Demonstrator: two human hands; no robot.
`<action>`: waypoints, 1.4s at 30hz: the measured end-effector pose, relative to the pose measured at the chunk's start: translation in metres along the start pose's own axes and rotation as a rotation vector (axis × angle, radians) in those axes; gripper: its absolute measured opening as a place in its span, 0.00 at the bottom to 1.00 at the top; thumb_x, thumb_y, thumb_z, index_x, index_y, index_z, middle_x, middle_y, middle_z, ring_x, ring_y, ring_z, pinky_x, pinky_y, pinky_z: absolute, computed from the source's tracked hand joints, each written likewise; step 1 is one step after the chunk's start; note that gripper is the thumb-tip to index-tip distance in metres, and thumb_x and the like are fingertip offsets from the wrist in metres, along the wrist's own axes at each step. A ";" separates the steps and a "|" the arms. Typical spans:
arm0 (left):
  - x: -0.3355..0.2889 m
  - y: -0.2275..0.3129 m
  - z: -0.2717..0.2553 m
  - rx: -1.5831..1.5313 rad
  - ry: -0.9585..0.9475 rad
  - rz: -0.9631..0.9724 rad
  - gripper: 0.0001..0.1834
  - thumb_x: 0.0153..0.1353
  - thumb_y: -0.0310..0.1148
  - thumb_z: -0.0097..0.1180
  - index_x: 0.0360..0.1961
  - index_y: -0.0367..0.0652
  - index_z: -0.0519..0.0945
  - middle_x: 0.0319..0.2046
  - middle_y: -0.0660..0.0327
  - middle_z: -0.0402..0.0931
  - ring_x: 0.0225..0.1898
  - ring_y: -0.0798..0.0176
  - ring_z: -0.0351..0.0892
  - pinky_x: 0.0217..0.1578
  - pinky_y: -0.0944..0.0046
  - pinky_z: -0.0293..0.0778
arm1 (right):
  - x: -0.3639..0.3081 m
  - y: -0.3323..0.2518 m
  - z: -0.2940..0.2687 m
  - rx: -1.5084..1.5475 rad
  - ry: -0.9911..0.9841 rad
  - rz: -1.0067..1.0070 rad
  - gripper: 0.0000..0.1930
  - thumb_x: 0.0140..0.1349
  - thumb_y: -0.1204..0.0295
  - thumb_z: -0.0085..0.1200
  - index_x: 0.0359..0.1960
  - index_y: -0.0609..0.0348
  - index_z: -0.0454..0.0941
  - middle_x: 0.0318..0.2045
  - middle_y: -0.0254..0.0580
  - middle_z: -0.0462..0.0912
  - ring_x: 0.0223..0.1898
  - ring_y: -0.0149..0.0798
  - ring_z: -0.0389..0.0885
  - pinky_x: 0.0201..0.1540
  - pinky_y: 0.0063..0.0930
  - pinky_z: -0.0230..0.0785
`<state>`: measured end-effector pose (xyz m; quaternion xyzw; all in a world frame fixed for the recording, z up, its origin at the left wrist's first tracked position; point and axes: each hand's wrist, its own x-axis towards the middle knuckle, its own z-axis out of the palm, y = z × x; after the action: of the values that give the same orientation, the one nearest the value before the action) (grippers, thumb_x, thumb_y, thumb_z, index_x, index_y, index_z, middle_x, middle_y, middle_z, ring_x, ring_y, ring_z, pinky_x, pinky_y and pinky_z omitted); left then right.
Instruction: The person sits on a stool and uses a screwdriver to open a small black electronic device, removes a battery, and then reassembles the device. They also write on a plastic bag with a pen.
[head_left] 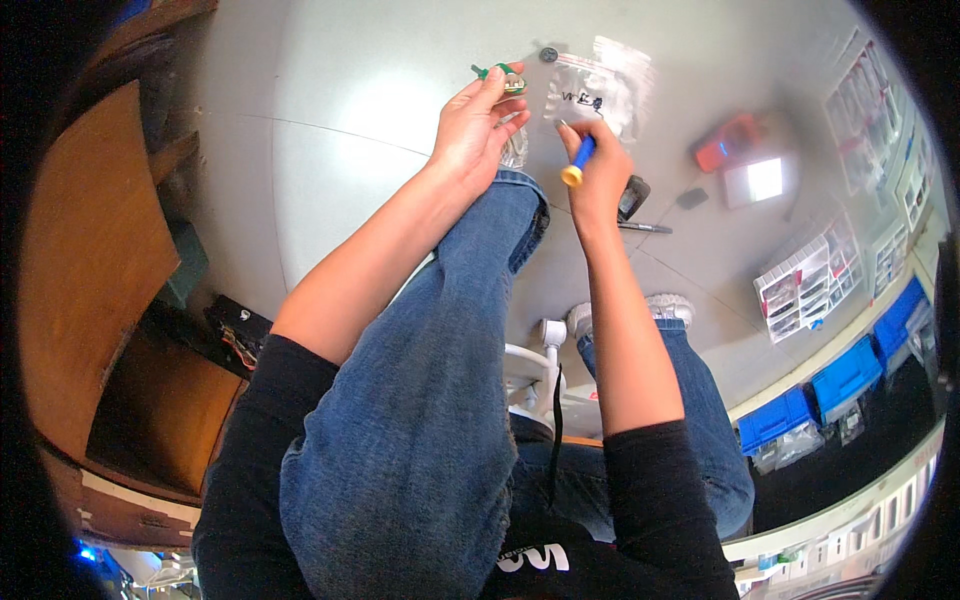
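My left hand (468, 130) is raised at the top middle, its fingers pinching a small green part (514, 84) with a pale face that looks like a circuit board or connector. A thin green stub sticks out from its left side. In my right hand (606, 165), a screwdriver (584, 152) with a blue handle and yellow end is gripped. Its tip points away from me, up and left, and stays apart from the green part. Just beyond the right hand lie clear plastic zip bags (570, 85) with dark handwriting. A small round black piece (548, 55) sits beside them.
Near my right wrist lie a black object (633, 197) and a pen-like rod (646, 228). Farther right are a red device (728, 142), a white box with a bright panel (757, 183) and a parts organizer (805, 285). Blue bins (845, 378) line the right; a wooden cabinet (100, 260) stands left.
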<state>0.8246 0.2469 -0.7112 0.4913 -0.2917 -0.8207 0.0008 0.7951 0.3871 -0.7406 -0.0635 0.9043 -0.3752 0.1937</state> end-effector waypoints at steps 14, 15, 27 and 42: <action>0.001 -0.001 -0.001 0.034 0.031 0.009 0.16 0.63 0.40 0.46 0.45 0.39 0.74 0.34 0.62 0.72 0.35 0.68 0.68 0.43 0.63 0.71 | -0.011 0.033 -0.032 -0.121 0.184 -0.010 0.10 0.49 0.69 0.60 0.33 0.55 0.75 0.28 0.43 0.76 0.29 0.45 0.76 0.32 0.34 0.67; 0.001 -0.003 -0.001 0.050 0.029 0.010 0.17 0.63 0.40 0.46 0.45 0.39 0.74 0.34 0.62 0.72 0.35 0.68 0.68 0.43 0.63 0.71 | -0.020 0.049 -0.047 -0.159 0.247 0.028 0.10 0.49 0.71 0.60 0.33 0.56 0.75 0.27 0.43 0.76 0.29 0.44 0.75 0.32 0.33 0.67; -0.002 -0.078 0.032 0.752 -0.450 -0.248 0.11 0.51 0.30 0.60 0.33 0.36 0.73 0.25 0.58 0.76 0.26 0.68 0.77 0.28 0.70 0.76 | -0.081 0.033 -0.064 0.400 0.134 0.258 0.16 0.47 0.77 0.62 0.40 0.61 0.75 0.30 0.38 0.77 0.33 0.29 0.75 0.35 0.22 0.69; 0.001 -0.121 0.041 0.801 -0.574 -0.365 0.16 0.61 0.39 0.48 0.35 0.34 0.76 0.27 0.58 0.76 0.28 0.69 0.78 0.28 0.70 0.75 | -0.097 0.070 -0.068 0.187 0.250 0.366 0.12 0.48 0.73 0.62 0.34 0.61 0.77 0.24 0.37 0.76 0.27 0.29 0.73 0.31 0.24 0.67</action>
<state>0.8258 0.3664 -0.7559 0.2512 -0.4807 -0.7332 -0.4101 0.8593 0.5069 -0.7166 0.1663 0.8791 -0.4207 0.1502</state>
